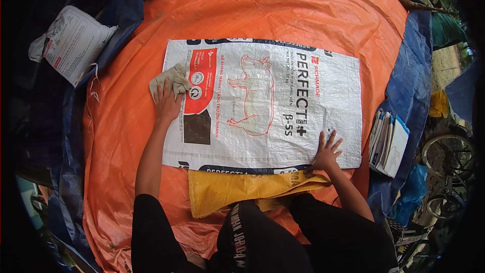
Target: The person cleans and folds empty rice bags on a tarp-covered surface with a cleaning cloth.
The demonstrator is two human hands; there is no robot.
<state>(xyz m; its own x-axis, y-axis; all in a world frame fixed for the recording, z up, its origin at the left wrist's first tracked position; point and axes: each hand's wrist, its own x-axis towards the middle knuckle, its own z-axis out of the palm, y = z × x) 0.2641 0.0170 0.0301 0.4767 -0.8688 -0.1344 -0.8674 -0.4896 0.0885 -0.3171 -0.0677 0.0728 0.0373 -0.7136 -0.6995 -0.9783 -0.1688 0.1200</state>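
Observation:
A white woven feed sack [323, 106], printed with a pig outline and "PERFECT", lies flat in front of me. My left hand [167, 102] holds a crumpled beige rag [174, 78] against the sack's left edge, its fingers bent over the cloth. Near the sack's lower right edge, my right hand [326, 157] rests palm down with fingers spread, touching the printed surface. A folded yellow sack [227, 189] sticks out between the white sack and my knees, partly hidden by my legs.
An orange tarp [202, 15] spreads under everything, with blue tarp [409, 60] along its sides. At the right are a stack of folded sacks [389, 144] and bicycles [447, 156]. Another white sack [76, 45] lies at the upper left.

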